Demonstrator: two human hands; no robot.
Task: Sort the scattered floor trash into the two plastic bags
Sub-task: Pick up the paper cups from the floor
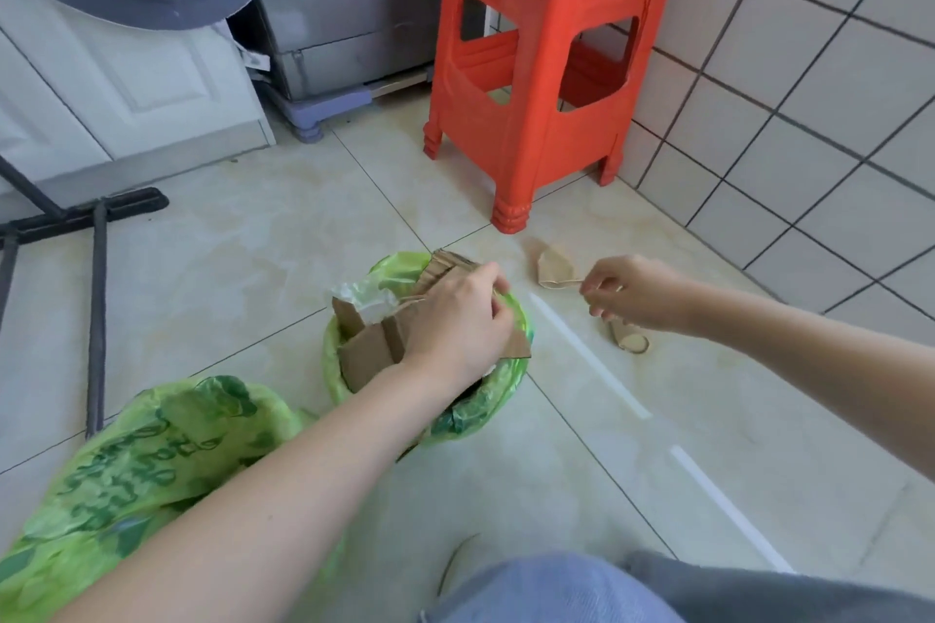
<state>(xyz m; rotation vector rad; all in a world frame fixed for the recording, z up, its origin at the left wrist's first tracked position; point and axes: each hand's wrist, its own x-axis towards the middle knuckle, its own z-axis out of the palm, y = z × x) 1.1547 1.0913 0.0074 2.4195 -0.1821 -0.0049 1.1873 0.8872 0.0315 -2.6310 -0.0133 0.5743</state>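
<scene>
Two green plastic bags lie on the tiled floor. The farther bag [506, 395] stands open, stuffed with brown cardboard pieces [367, 352] and a crumpled clear plastic wrapper [362, 296]. My left hand [455, 319] sits over that bag, fingers curled and pinching its far rim. The nearer bag [136, 470] lies at the lower left, partly under my left forearm. My right hand [630, 291] pinches the edge of a flattened brown paper cup [554, 271] on the floor. A second crushed paper cup [630, 339] lies just below that hand.
A red plastic stool [536, 66] stands behind the cups near the white tiled wall [809, 91]. A washing machine [329, 15] and white cabinet [126, 81] are at the back left. A black metal rack base [96, 268] lies on the left floor. My knee [556, 592] shows at the bottom.
</scene>
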